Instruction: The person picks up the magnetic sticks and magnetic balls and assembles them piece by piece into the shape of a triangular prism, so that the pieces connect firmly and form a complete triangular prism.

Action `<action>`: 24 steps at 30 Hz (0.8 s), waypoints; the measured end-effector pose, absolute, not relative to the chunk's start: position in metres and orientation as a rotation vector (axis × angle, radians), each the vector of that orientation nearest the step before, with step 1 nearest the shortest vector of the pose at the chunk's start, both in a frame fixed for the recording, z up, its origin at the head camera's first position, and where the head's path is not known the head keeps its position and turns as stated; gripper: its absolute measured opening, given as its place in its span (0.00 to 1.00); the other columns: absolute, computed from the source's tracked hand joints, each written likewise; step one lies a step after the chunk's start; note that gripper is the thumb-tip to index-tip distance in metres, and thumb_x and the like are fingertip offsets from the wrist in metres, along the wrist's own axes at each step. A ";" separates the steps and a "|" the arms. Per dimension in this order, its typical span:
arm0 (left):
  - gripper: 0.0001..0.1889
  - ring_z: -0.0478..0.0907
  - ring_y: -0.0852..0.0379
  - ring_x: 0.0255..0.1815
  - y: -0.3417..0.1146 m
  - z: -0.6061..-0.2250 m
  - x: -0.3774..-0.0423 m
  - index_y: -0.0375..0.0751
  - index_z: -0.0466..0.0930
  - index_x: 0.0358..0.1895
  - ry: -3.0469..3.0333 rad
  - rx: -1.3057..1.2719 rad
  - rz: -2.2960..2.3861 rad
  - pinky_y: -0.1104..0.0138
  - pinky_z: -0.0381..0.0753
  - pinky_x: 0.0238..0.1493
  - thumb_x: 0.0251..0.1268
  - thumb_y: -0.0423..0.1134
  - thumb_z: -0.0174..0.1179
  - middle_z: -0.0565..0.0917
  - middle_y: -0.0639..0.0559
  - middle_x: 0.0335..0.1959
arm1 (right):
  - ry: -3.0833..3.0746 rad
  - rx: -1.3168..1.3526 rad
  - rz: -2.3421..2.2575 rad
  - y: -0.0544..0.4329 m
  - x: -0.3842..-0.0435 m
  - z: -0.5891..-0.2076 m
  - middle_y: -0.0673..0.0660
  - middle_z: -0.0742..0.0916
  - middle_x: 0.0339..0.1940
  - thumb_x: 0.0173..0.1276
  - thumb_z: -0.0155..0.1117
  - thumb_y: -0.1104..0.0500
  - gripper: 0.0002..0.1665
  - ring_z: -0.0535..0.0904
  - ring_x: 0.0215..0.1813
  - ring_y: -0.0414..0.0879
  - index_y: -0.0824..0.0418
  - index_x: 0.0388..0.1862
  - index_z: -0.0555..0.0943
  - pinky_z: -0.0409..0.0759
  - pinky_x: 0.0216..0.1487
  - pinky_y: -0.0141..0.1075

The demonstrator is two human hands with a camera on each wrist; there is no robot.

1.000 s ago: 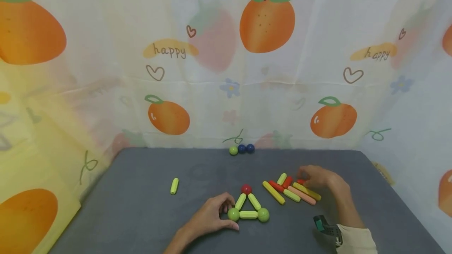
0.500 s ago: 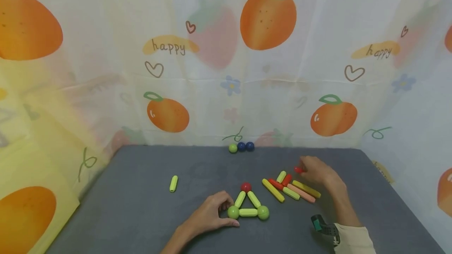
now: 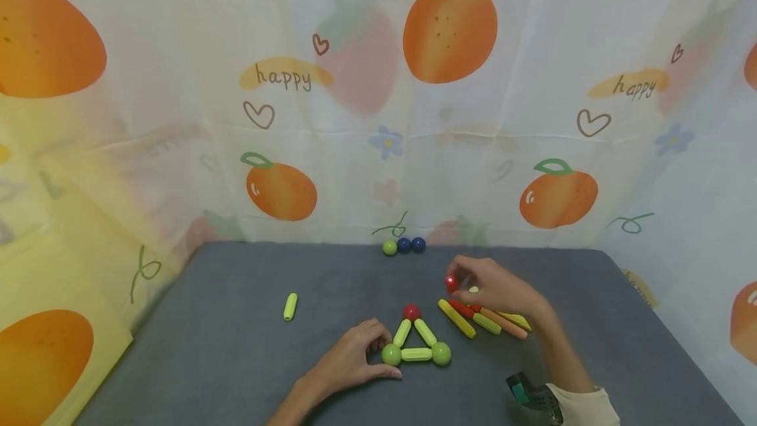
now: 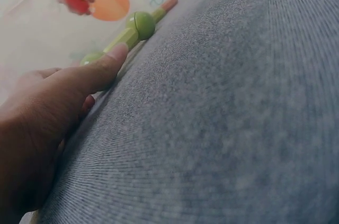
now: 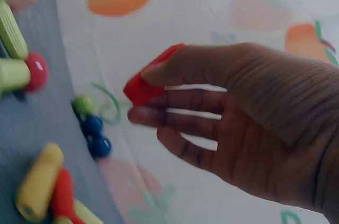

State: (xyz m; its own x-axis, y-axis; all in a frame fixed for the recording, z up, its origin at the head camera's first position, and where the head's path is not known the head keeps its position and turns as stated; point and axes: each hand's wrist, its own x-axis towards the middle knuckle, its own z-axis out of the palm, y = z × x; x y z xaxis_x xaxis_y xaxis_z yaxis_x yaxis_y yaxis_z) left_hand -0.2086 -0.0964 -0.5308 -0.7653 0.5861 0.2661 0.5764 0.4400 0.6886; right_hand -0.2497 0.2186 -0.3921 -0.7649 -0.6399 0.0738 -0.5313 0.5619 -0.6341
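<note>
A red stick [image 3: 451, 283] is being pinched between the thumb and fingers of the right hand [image 3: 499, 288], above the tabletop [image 3: 236, 360] and to the right of the red ball [image 3: 412, 312]. One end is being left exposed, probably because the grip is being taken across the stick's sides. By the red ball, the far corner of a triangle [image 3: 402, 334] is being formed; its near corners are being marked by the left green ball [image 3: 391, 354] and the right green ball [image 3: 441, 354], with light-green sticks between. The left hand's grip [image 3: 353, 355] is being curled around the left green ball, apparently so that the triangle is being steadied. Loose sticks [image 3: 457, 319] are being gathered on the right, presumably for easy reach, and partly hidden by the right hand. Far off, blue balls [image 3: 404, 245] are being lined up beside another green ball [image 3: 389, 248]. No container is being seen.
</note>
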 end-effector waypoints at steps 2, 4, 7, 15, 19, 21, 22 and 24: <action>0.20 0.68 0.72 0.34 -0.096 -0.532 -0.208 0.57 0.79 0.44 2.659 1.071 1.265 0.76 0.74 0.39 0.56 0.58 0.77 0.75 0.64 0.36 | 2.571 -1.069 -0.988 0.206 -0.248 -0.395 0.51 0.88 0.43 0.73 0.67 0.63 0.09 0.86 0.45 0.42 0.56 0.49 0.80 0.85 0.48 0.36; 0.20 0.69 0.72 0.34 -0.096 -0.532 -0.208 0.57 0.80 0.44 2.662 1.081 1.271 0.76 0.75 0.39 0.56 0.58 0.77 0.76 0.64 0.36 | 2.501 -1.152 -0.982 0.192 -0.246 -0.399 0.51 0.89 0.44 0.74 0.68 0.61 0.09 0.86 0.46 0.40 0.55 0.50 0.80 0.86 0.50 0.39; 0.20 0.69 0.72 0.35 -0.096 -0.533 -0.209 0.56 0.80 0.44 2.673 1.107 1.282 0.76 0.75 0.39 0.56 0.57 0.77 0.76 0.63 0.36 | 2.377 -1.268 -0.976 0.171 -0.243 -0.407 0.52 0.89 0.45 0.74 0.69 0.60 0.10 0.86 0.46 0.37 0.55 0.51 0.81 0.87 0.52 0.42; 0.20 0.68 0.72 0.34 -0.095 -0.533 -0.210 0.58 0.80 0.46 2.684 1.114 1.267 0.76 0.73 0.37 0.56 0.58 0.77 0.75 0.64 0.35 | 2.204 -1.385 -0.912 0.138 -0.241 -0.432 0.57 0.90 0.46 0.75 0.68 0.62 0.08 0.89 0.46 0.39 0.59 0.50 0.80 0.86 0.50 0.30; 0.20 0.68 0.71 0.33 -0.094 -0.533 -0.211 0.60 0.80 0.49 2.677 1.133 1.273 0.76 0.72 0.36 0.57 0.58 0.76 0.75 0.63 0.35 | 2.219 -1.370 -0.878 0.133 -0.241 -0.437 0.56 0.90 0.46 0.74 0.68 0.63 0.08 0.89 0.47 0.37 0.59 0.49 0.80 0.85 0.49 0.27; 0.21 0.68 0.71 0.33 -0.094 -0.533 -0.212 0.60 0.80 0.49 2.676 1.135 1.271 0.76 0.72 0.36 0.57 0.58 0.76 0.75 0.63 0.34 | 2.217 -1.351 -0.870 0.133 -0.241 -0.438 0.56 0.90 0.47 0.74 0.68 0.63 0.08 0.89 0.48 0.36 0.58 0.49 0.80 0.85 0.50 0.27; 0.21 0.68 0.70 0.33 -0.094 -0.533 -0.212 0.61 0.80 0.50 2.677 1.134 1.268 0.76 0.72 0.36 0.57 0.58 0.76 0.75 0.63 0.34 | 2.220 -1.344 -0.866 0.132 -0.241 -0.438 0.55 0.90 0.47 0.74 0.68 0.62 0.08 0.89 0.48 0.36 0.58 0.49 0.80 0.85 0.50 0.27; 0.21 0.68 0.71 0.34 -0.094 -0.533 -0.212 0.61 0.80 0.50 2.681 1.126 1.262 0.76 0.72 0.37 0.57 0.58 0.76 0.75 0.64 0.34 | 2.215 -1.332 -0.864 0.132 -0.242 -0.437 0.55 0.90 0.48 0.75 0.68 0.62 0.08 0.89 0.49 0.36 0.58 0.50 0.80 0.85 0.51 0.28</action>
State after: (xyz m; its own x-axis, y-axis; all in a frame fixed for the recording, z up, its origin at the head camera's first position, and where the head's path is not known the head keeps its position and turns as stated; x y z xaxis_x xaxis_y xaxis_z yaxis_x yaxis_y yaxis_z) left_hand -0.2119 -0.0943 -0.5327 -0.7472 0.5895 0.3068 0.6121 0.4305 0.6634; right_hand -0.2415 0.1324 -0.4368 -0.4570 -0.8889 -0.0320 -0.6326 0.3500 -0.6909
